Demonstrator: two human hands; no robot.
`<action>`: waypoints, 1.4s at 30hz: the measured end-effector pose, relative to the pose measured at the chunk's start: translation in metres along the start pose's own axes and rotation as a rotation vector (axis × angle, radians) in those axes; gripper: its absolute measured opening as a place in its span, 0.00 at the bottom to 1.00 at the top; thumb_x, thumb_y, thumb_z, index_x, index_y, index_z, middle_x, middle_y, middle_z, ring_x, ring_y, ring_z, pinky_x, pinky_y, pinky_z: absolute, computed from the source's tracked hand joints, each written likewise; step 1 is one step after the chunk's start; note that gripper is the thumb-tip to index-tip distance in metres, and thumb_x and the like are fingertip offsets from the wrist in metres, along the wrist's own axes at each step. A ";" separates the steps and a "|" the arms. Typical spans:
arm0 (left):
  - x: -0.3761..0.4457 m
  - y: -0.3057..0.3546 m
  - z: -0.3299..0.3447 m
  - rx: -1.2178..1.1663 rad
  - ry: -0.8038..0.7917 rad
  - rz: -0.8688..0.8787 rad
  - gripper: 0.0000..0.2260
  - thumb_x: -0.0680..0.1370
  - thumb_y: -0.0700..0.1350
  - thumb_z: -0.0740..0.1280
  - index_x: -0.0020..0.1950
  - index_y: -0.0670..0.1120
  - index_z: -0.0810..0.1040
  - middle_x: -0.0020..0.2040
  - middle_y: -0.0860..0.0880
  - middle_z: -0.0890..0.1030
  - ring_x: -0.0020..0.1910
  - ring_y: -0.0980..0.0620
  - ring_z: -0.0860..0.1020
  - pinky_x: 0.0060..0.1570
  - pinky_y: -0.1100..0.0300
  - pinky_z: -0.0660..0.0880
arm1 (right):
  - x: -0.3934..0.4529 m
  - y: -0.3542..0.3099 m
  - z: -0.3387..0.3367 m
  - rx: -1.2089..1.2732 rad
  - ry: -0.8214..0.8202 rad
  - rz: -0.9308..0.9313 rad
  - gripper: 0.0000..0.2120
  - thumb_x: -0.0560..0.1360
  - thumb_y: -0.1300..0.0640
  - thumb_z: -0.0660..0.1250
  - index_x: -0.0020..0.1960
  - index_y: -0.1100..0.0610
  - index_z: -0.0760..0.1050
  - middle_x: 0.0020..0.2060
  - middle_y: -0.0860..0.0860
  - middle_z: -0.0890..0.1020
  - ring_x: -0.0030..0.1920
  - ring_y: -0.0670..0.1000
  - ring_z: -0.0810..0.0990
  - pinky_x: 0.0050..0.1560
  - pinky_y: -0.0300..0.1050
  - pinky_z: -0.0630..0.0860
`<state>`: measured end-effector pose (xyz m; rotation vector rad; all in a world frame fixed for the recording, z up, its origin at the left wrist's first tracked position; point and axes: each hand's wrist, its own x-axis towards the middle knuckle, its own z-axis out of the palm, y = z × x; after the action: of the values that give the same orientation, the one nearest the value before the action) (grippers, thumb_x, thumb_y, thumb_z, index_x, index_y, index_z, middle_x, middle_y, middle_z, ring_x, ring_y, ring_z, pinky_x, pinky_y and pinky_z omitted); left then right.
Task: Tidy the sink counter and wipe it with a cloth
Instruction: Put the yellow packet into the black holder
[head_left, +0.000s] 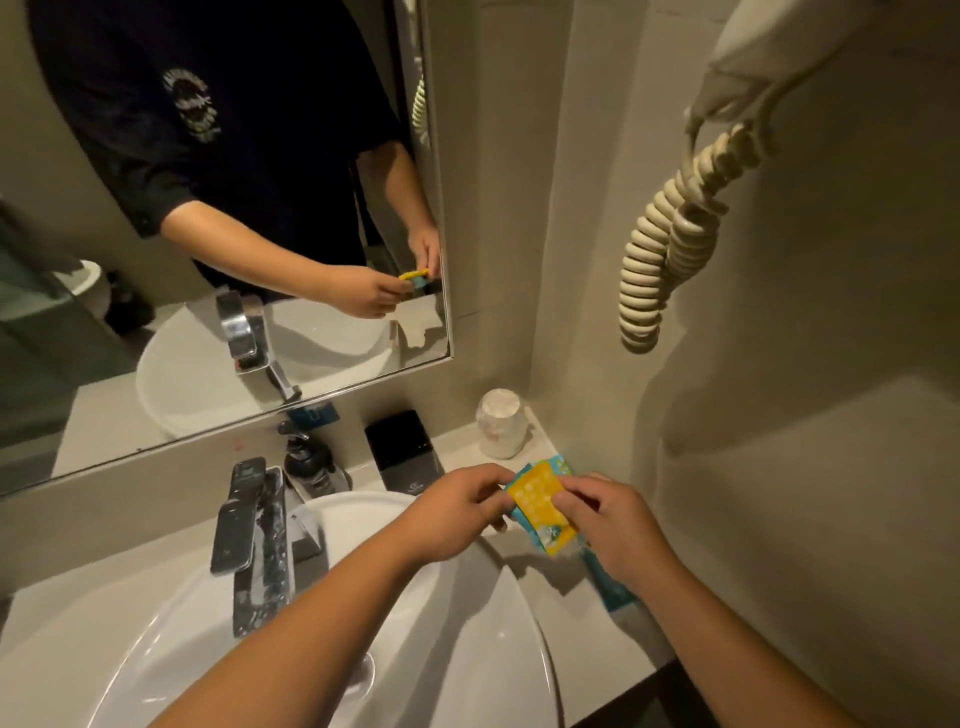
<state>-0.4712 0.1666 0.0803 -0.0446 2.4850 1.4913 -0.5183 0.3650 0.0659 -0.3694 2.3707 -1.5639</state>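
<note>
Yellow packets (540, 501) are pinched in your left hand (457, 512) and right hand (605, 522), so you're tidying; next, set them at 12 o'clock by the jar (501, 423).

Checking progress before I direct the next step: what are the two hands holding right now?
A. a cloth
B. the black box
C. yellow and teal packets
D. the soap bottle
C: the left hand and right hand both grip the yellow and teal packets above the counter, right of the sink.
</note>
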 end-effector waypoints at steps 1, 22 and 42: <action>-0.006 0.001 -0.005 -0.027 0.003 -0.007 0.07 0.79 0.44 0.65 0.56 0.49 0.79 0.46 0.50 0.84 0.39 0.57 0.81 0.40 0.66 0.75 | 0.002 -0.004 0.003 -0.011 -0.022 -0.023 0.10 0.74 0.63 0.68 0.50 0.51 0.83 0.41 0.47 0.81 0.42 0.43 0.79 0.44 0.33 0.74; -0.019 -0.003 -0.088 0.603 0.536 0.005 0.11 0.81 0.51 0.60 0.57 0.51 0.79 0.49 0.49 0.81 0.48 0.49 0.78 0.47 0.51 0.74 | 0.102 -0.102 0.074 -0.311 -0.299 -0.288 0.04 0.75 0.54 0.66 0.45 0.47 0.79 0.44 0.46 0.81 0.45 0.46 0.78 0.46 0.42 0.75; 0.044 -0.074 -0.072 0.369 0.847 -0.548 0.09 0.81 0.48 0.59 0.54 0.47 0.78 0.52 0.43 0.77 0.46 0.43 0.77 0.43 0.51 0.76 | 0.158 -0.043 0.158 -0.526 -0.203 -0.262 0.10 0.78 0.54 0.60 0.49 0.55 0.80 0.48 0.54 0.80 0.47 0.54 0.78 0.44 0.46 0.73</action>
<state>-0.5168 0.0727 0.0383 -1.4139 2.9145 0.8467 -0.6047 0.1570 0.0323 -0.9312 2.6153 -0.9038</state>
